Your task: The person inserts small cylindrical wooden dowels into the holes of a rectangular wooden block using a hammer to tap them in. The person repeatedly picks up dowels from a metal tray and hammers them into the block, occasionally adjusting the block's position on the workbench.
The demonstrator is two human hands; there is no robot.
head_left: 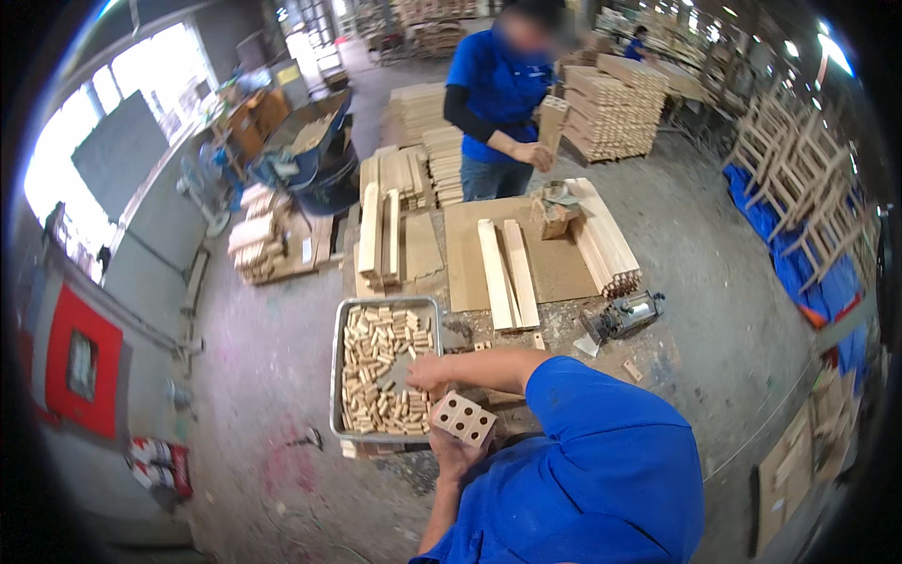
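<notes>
A workshop hall with a grey, stained concrete floor (272, 376) fills the frame, lit by bright windows (141, 85) at the upper left and ceiling lamps (832, 52) at the upper right. Along the left edge runs a grey wall (132, 282) bearing a red panel (83, 367), while stacks of cut timber (615, 108) stand at the upper centre and light wooden chair frames (799, 179) pile up over blue sheeting (799, 263) at the right. In the middle, a worn workbench (564, 329) carries flat brown boards (554, 263), and more wood offcuts (268, 244) sit on the floor at the centre left.
</notes>
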